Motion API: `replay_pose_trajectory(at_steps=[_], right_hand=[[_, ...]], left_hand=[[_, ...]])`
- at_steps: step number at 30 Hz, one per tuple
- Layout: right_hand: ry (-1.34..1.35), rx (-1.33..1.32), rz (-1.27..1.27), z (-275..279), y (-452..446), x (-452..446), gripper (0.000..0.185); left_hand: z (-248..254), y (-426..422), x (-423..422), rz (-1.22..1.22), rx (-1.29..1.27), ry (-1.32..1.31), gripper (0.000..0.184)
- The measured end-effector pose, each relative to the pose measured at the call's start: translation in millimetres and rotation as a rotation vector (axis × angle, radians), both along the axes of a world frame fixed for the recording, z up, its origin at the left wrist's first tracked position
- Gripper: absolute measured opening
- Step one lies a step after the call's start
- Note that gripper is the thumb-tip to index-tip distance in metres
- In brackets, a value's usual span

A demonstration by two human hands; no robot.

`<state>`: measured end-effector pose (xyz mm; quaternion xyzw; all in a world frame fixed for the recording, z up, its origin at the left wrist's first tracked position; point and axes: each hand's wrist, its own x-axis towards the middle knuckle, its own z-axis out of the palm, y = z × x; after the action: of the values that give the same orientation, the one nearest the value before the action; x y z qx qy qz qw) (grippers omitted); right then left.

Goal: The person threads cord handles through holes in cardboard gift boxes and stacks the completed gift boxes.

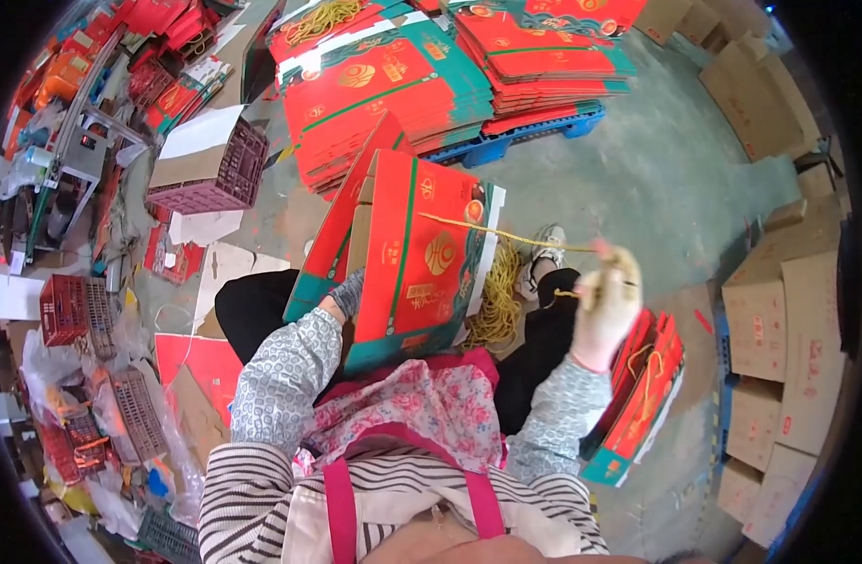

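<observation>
Left of the right grip (608, 303), pinching yellow cord (468, 225), a red carton (404, 258) part-hides the left grip (347, 294): closure indeterminable.

A packing workshop, judging by stacked flat red cartons (355, 103), a blue pallet (492, 150), plastic crates (243, 167) and brown boxes (755, 329)

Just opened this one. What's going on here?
A seated person steadies an open red carton, the left hand in its opening, fingers hidden. The gloved right hand grips a yellow cord stretched out from the carton's front panel. A heap of similar cord lies beside the carton; flat cartons are stacked beyond.
</observation>
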<state>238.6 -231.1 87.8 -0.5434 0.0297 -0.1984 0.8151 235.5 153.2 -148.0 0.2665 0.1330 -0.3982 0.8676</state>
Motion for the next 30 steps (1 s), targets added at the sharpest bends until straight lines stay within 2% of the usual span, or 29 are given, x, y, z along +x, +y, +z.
replay_pose_trajectory(at_steps=[2, 3, 5, 6, 8, 10, 11, 12, 14, 17, 20, 22, 24, 26, 28, 30], right_hand=[[0.281, -0.133, 0.084, -15, 35, 0, 0.017], [0.372, -0.260, 0.166, -36, 52, -1, 0.015], [0.422, -0.321, 0.358, -91, 90, -12, 0.014], [0.512, -0.256, 0.432, -134, 109, -21, 0.013], [0.573, -0.400, 0.507, -182, 142, -41, 0.013], [0.428, -0.773, 0.481, -213, 162, -56, 0.014], [0.346, -0.925, 0.446, -218, 168, -62, 0.015], [0.492, -0.927, 0.531, -222, 171, -66, 0.018], [0.550, -0.966, 0.551, -231, 175, -73, 0.018], [0.627, -1.036, 0.593, -233, 179, -80, 0.020], [0.639, -1.072, 0.620, -244, 181, -86, 0.022], [0.673, -1.023, 0.611, -253, 181, -88, 0.022], [0.688, -0.936, 0.627, -253, 181, -85, 0.022], [0.705, -0.850, 0.637, -245, 179, -79, 0.022], [0.657, -0.805, 0.615, -240, 178, -74, 0.015], [0.628, -0.825, 0.574, -241, 177, -70, 0.015]], left_hand=[[28, -6, 1, -0.092, -0.107, 0.026, 0.032], [24, -6, 0, -0.094, -0.111, 0.033, 0.032], [13, 0, 0, -0.139, 0.060, -0.057, 0.033], [4, 5, -1, -0.138, 0.064, -0.051, 0.033], [-29, 17, -6, -0.302, 0.272, -0.396, 0.033], [-61, 23, -10, -0.469, 0.465, -0.750, 0.032], [-60, 21, -12, -0.549, 0.560, -0.930, 0.033], [-58, 21, -16, -0.551, 0.559, -0.924, 0.033], [-19, 8, -22, -0.216, 0.010, -0.019, 0.038], [17, -7, -24, -0.189, 0.118, -0.039, 0.034], [0, -4, -24, -0.182, 0.124, 0.118, 0.035], [-36, 3, -25, -0.159, 0.076, 0.131, 0.034], [-39, 2, -25, -0.143, 0.026, 0.137, 0.034], [-17, -8, -23, -0.110, 0.036, -0.038, 0.029], [-53, 0, -25, -0.101, 0.131, -0.112, 0.027], [-62, 2, -27, -0.092, 0.226, -0.185, 0.025]])
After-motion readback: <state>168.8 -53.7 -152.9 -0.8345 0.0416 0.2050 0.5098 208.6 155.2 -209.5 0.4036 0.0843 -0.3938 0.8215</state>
